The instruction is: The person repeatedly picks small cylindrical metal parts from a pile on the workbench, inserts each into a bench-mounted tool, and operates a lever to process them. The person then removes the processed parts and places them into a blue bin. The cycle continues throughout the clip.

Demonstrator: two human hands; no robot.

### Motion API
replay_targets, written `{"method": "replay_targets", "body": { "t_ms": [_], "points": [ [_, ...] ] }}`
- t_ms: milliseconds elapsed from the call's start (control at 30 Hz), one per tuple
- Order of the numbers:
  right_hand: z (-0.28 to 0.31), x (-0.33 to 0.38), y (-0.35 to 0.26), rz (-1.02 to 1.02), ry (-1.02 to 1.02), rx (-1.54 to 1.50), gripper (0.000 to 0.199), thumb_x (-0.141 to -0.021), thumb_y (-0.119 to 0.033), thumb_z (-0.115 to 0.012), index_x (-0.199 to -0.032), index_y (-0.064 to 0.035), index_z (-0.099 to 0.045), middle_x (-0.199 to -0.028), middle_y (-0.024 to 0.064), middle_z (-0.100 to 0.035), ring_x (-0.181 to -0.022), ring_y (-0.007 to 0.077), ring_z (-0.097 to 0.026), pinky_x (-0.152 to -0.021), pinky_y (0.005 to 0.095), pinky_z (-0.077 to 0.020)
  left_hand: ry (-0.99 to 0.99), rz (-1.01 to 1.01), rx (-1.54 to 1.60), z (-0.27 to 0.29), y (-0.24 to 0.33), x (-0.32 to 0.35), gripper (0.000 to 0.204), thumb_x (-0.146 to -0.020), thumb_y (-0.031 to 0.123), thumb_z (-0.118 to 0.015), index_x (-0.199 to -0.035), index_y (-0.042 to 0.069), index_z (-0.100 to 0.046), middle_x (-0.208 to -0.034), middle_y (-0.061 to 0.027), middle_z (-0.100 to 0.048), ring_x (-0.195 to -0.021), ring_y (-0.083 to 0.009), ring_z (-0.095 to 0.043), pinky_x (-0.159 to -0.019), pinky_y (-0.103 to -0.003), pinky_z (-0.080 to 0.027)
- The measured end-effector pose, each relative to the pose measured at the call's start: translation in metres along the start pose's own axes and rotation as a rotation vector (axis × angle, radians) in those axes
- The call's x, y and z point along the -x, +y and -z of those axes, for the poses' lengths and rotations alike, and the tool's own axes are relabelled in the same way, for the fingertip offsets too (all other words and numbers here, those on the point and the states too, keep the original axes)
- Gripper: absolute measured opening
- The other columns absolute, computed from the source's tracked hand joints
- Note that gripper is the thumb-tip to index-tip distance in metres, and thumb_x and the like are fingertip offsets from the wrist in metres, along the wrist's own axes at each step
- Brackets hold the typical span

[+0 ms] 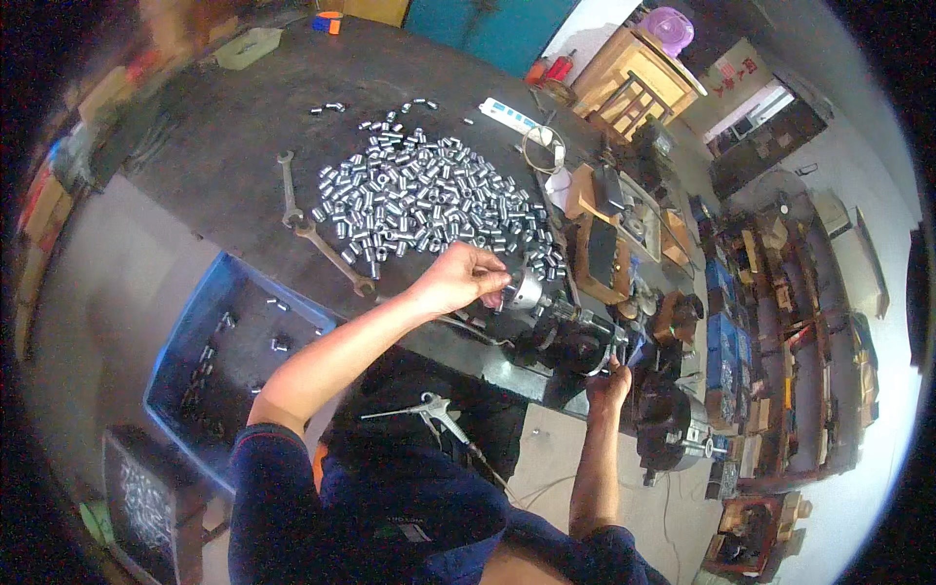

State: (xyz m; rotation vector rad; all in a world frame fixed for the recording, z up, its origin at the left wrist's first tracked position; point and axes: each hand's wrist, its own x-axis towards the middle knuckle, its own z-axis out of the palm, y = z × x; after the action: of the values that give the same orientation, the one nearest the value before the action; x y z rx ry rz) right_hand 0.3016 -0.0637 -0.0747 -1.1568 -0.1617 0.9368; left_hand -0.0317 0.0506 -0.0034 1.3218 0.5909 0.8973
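Left hand [460, 277] fingers pinched closed at the silver chuck [525, 289] of the small black machine [570, 341] — whether a sleeve is in the pinch, can't tell. Right hand [606, 382] curled shut on the machine's lever, near-right side. Pile of metal sleeves [429, 200] just beyond the left hand; wrenches [317, 234] left of the pile; blue bin [210, 351] near-left, below the table edge.

We see silvery sleeves [429, 200] heaped on the dark grey bench [224, 146], a blue crate [210, 336] below it.
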Motion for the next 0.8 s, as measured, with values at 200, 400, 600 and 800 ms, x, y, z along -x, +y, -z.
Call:
{"method": "replay_targets", "body": {
  "t_ms": [200, 400, 600, 800],
  "points": [
    [-0.005, 0.007, 0.008, 0.115, -0.065, -0.142, 0.009, -0.076, -0.008, -0.041, -0.069, -0.0062, -0.046, -0.054, -0.0036, -0.033, -0.046, 0.0081, -0.030, -0.046, 0.0211, -0.0293, -0.039, -0.023, -0.002, 0.003, -0.001, -0.002, 0.011, -0.077, 0.001, -0.056, -0.087, -0.004, -0.056, -0.076, -0.0068, -0.060, -0.069, -0.0124, -0.058, -0.064, -0.025, -0.047],
    [0.003, 0.037, -0.016, 0.122, -0.152, -0.134, 0.010, -0.074, -0.014, -0.044, -0.068, -0.0057, -0.044, -0.056, 0.0011, -0.038, -0.042, 0.0112, -0.030, -0.038, 0.0238, -0.0251, -0.107, -0.133, -0.102, 0.006, 0.002, -0.009, 0.017, -0.071, -0.003, -0.060, -0.087, 0.001, -0.057, -0.079, -0.0029, -0.059, -0.076, -0.0094, -0.055, -0.069, -0.024, -0.044],
    [-0.028, 0.035, -0.065, 0.301, -0.436, 0.041, 0.022, -0.082, -0.025, -0.040, -0.075, -0.0061, -0.048, -0.056, -0.0018, -0.037, -0.042, 0.0064, -0.027, -0.036, 0.0201, -0.0210, -0.062, -0.060, -0.061, 0.004, 0.000, -0.007, 0.010, -0.079, 0.006, -0.056, -0.085, -0.002, -0.056, -0.074, -0.0044, -0.059, -0.067, -0.0100, -0.056, -0.062, -0.024, -0.046],
    [-0.057, -0.038, -0.060, 0.112, -0.472, -0.332, 0.018, -0.078, -0.017, -0.038, -0.084, -0.0015, -0.045, -0.060, -0.0013, -0.034, -0.044, 0.0068, -0.026, -0.034, 0.0192, -0.0221, 0.160, 0.070, -0.430, -0.017, -0.002, 0.003, 0.044, -0.088, 0.033, -0.042, -0.059, 0.000, -0.051, -0.048, -0.0050, -0.050, -0.040, -0.0120, -0.049, -0.042, -0.026, -0.040]
  ]
}}
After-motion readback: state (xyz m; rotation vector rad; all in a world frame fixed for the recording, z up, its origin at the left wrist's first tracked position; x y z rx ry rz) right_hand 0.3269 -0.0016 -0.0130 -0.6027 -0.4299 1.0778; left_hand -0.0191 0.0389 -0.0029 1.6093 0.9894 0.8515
